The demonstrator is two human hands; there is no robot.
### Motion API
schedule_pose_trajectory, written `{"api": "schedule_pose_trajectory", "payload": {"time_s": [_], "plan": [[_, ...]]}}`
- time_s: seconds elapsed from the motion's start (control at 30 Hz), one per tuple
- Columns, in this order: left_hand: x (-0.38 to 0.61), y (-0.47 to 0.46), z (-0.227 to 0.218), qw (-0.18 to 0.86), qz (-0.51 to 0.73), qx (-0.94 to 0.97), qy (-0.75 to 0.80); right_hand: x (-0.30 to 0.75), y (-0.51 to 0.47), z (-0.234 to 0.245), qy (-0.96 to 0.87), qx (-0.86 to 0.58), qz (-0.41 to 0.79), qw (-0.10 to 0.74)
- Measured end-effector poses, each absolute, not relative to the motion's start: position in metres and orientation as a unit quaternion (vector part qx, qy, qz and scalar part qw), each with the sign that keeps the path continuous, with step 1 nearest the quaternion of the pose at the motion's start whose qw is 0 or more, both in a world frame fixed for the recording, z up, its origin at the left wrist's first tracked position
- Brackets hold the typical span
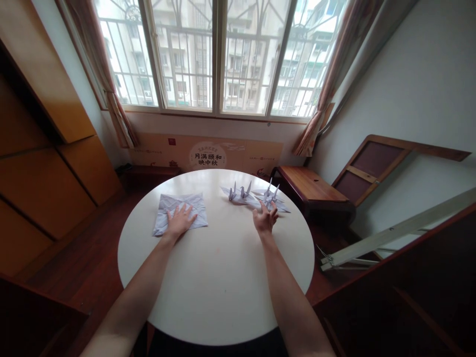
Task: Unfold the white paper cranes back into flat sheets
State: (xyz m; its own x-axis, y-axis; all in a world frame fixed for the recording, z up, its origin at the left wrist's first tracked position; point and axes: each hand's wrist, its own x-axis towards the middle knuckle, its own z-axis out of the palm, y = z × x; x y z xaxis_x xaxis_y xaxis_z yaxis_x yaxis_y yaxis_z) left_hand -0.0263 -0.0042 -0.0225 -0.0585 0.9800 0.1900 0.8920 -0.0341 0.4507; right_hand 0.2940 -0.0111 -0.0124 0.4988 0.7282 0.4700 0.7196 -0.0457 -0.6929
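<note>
My left hand (pixel 180 220) lies flat with fingers spread on a creased white paper sheet (pixel 198 204) at the left of the round table. The sheet shows fold lines, and its lower left edge looks layered or turned. On the right, my right hand (pixel 265 218) reaches to the near side of a group of folded paper cranes (pixel 274 196). Its fingers are apart, with the fingertips at the nearest crane; whether they touch it I cannot tell. More white paper cranes (pixel 242 192) stand just to the left, their necks and tails pointing up and wings spread.
Both forearms pass over the white round table (pixel 219 287). Behind it, a printed cardboard panel (pixel 238 148) leans below the window. A wooden bench-like piece (pixel 312 183) stands close at the right, with a wooden frame (pixel 379 158) against the wall. Wooden cabinets (pixel 70 173) are at the left.
</note>
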Motion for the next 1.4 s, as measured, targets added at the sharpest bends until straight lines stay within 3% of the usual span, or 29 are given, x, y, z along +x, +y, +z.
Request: {"api": "schedule_pose_trajectory", "payload": {"time_s": [0.17, 0.27, 0.37, 0.5, 0.6, 0.73, 0.83, 1.03, 1.4], "plan": [[-0.029, -0.007, -0.015, 0.028, 0.361, 0.660, 0.658, 0.306, -0.003, -0.021, -0.514, -0.727, 0.068, 0.451], [-0.009, -0.011, -0.008, 0.053, 0.439, 0.695, 0.567, 0.304, -0.004, -0.016, -0.489, -0.720, 0.082, 0.486], [0.016, -0.015, -0.005, 0.172, 0.502, 0.694, 0.486, 0.292, -0.011, -0.004, -0.482, -0.658, 0.044, 0.577], [0.045, -0.022, -0.008, 0.435, 0.525, 0.599, 0.420, 0.266, -0.026, 0.011, -0.521, -0.527, 0.096, 0.665], [0.055, -0.025, -0.009, 0.595, 0.520, 0.487, 0.371, 0.244, -0.034, 0.013, -0.567, -0.464, 0.160, 0.662], [0.053, -0.022, -0.008, 0.708, 0.497, 0.365, 0.344, 0.225, -0.039, 0.004, -0.646, -0.398, 0.192, 0.623], [0.050, -0.022, -0.008, 0.726, 0.474, 0.365, 0.338, 0.220, -0.040, -0.001, -0.680, -0.377, 0.185, 0.602], [0.049, -0.027, -0.012, 0.669, 0.495, 0.437, 0.342, 0.218, -0.043, -0.002, -0.701, -0.346, 0.213, 0.586], [0.052, -0.025, -0.011, 0.655, 0.536, 0.398, 0.354, 0.217, -0.035, -0.008, -0.651, -0.385, 0.290, 0.586]]}}
